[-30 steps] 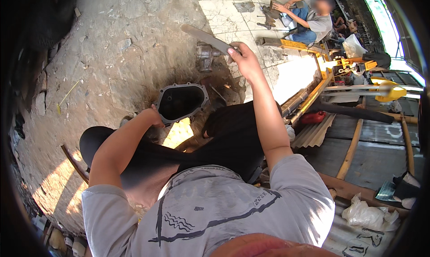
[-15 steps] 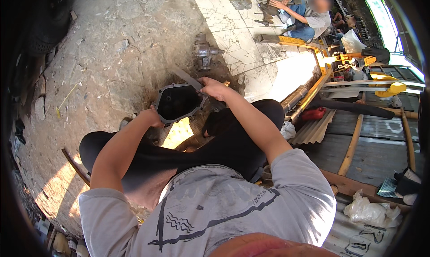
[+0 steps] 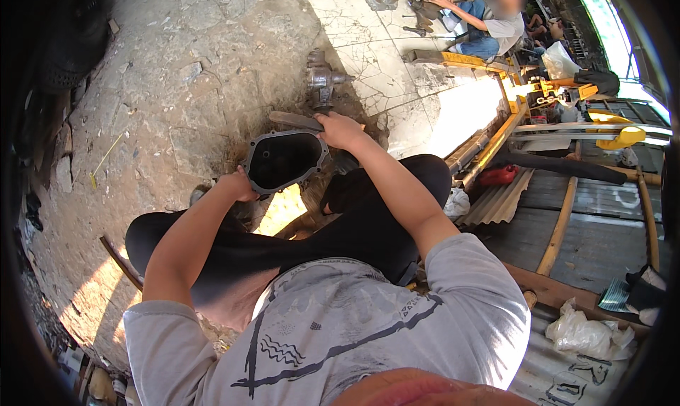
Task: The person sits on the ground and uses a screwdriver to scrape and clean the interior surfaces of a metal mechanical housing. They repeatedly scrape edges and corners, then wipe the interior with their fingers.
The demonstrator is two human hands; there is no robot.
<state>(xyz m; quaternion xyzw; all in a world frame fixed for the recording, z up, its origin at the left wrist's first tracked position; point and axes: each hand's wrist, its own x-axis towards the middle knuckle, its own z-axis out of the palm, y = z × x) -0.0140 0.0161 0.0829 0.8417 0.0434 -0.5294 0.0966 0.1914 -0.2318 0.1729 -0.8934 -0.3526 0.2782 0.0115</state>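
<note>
A dark, hollow metal casing [image 3: 321,164] with a flat grey flanged rim rests between my bent legs, its opening facing up. Fingers of my left hand [image 3: 239,186] are closed round its lower left edge. In my right hand [image 3: 340,131] is a flat grey bar [image 3: 292,120], gripped at its right end. The bar lies along the casing's far edge, and whether it touches the rim I cannot tell. Just beyond it, a greasy metal part with a short shaft [image 3: 321,82] sits on the ground.
Rough concrete [image 3: 177,73] meets cracked pale tiles [image 3: 382,73] ahead. Another person [image 3: 489,27] sits at the far right, handling a metal part. Yellow metal beams [image 3: 496,140] and corrugated sheets [image 3: 595,222] lie on the right. A dark tyre [image 3: 67,55] stands at the far left.
My right hand has moved slightly up and right. The bar has turned from slanting to nearly level along the far rim. My left hand stays on the casing.
</note>
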